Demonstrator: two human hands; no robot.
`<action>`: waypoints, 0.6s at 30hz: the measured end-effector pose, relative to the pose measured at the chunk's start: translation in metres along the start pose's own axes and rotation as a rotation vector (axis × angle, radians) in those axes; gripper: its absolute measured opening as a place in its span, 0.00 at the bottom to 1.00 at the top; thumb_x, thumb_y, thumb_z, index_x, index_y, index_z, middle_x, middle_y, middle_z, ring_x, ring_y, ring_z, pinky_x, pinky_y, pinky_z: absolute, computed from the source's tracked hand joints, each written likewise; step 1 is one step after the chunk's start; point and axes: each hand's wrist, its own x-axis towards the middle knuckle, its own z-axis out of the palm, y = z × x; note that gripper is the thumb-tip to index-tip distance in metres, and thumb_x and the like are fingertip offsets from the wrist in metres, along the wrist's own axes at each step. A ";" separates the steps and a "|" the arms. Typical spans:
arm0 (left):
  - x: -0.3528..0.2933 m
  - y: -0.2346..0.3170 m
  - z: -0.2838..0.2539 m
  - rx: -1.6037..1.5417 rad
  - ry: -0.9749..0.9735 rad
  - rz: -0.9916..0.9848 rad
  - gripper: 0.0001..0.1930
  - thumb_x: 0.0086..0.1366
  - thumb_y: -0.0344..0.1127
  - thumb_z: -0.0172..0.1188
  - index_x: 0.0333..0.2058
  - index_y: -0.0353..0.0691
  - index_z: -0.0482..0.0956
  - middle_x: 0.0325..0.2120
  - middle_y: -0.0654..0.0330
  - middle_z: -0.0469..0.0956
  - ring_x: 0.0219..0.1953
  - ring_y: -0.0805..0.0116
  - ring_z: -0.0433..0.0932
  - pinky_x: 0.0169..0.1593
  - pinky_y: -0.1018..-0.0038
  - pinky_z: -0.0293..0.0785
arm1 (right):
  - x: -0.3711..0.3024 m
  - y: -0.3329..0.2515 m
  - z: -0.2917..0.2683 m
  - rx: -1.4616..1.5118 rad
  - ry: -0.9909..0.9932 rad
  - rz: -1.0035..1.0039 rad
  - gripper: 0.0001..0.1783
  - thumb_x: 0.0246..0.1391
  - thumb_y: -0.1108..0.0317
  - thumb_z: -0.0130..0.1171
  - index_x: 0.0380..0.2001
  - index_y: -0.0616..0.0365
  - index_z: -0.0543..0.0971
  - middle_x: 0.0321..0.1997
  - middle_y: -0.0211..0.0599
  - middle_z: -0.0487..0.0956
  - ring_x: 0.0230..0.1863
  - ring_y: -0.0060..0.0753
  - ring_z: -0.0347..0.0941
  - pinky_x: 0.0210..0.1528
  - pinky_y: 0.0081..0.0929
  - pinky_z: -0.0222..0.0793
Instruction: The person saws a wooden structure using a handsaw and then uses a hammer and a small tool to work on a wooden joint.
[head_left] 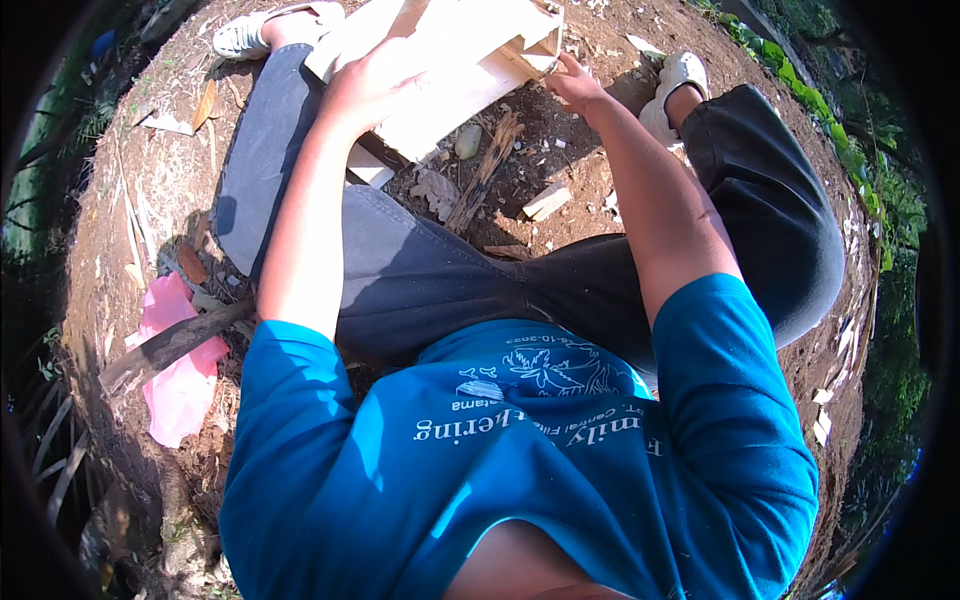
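Pale wooden box-like piece (460,100): is being handled out past the lap, between the feet, over brown soil (590,215); its full base is being hidden, so whether it is resting on the ground cannot be told.
Left grip (375,90): is being laid across the left part of the wood; the fingertips are being washed out by sunlight, so whether they are curled round an edge or spread flat cannot be told.
Right grip (577,86): is being placed at the near right corner, with bent fingers meeting or almost meeting the edge; whether the corner is being pinched cannot be told.
Steadying: the left side is probably being best served by broad, even palm pressure, so that twisting is being resisted while the corner is being worked.
Corner care: fingers are best being set on the outer face, since splinters and pinching are seemingly being risked at the raw edges.
Glare: the joint is perhaps being judged better by touch, as grain is being bleached out on the sunlit panel.
Ground clutter: a splintered brown wood strip (485,172), a pale rectangular wood block (547,201) and a small greenish oval lump (468,141) are being left near the lower edge; rocking could be avoided by their being kept out from under it.
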 end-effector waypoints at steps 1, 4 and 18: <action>0.008 0.010 0.003 -0.005 0.002 0.011 0.22 0.65 0.47 0.66 0.55 0.47 0.78 0.48 0.57 0.84 0.52 0.57 0.82 0.55 0.64 0.77 | 0.025 0.025 -0.009 -0.100 -0.028 -0.140 0.54 0.51 0.58 0.69 0.77 0.50 0.52 0.58 0.44 0.81 0.56 0.42 0.79 0.58 0.39 0.72; 0.011 0.008 0.003 -0.033 0.052 0.060 0.20 0.65 0.43 0.67 0.53 0.45 0.82 0.48 0.58 0.85 0.48 0.63 0.84 0.53 0.68 0.77 | 0.028 0.028 0.008 -0.557 0.286 -0.307 0.59 0.50 0.43 0.71 0.75 0.56 0.52 0.60 0.52 0.78 0.60 0.45 0.76 0.59 0.43 0.73; 0.055 0.084 -0.073 -1.170 -0.134 -0.570 0.27 0.70 0.41 0.63 0.64 0.39 0.71 0.59 0.51 0.77 0.56 0.63 0.78 0.57 0.64 0.75 | 0.014 -0.079 -0.151 -0.613 0.345 -0.601 0.45 0.52 0.23 0.57 0.63 0.42 0.78 0.45 0.44 0.86 0.50 0.43 0.84 0.56 0.40 0.77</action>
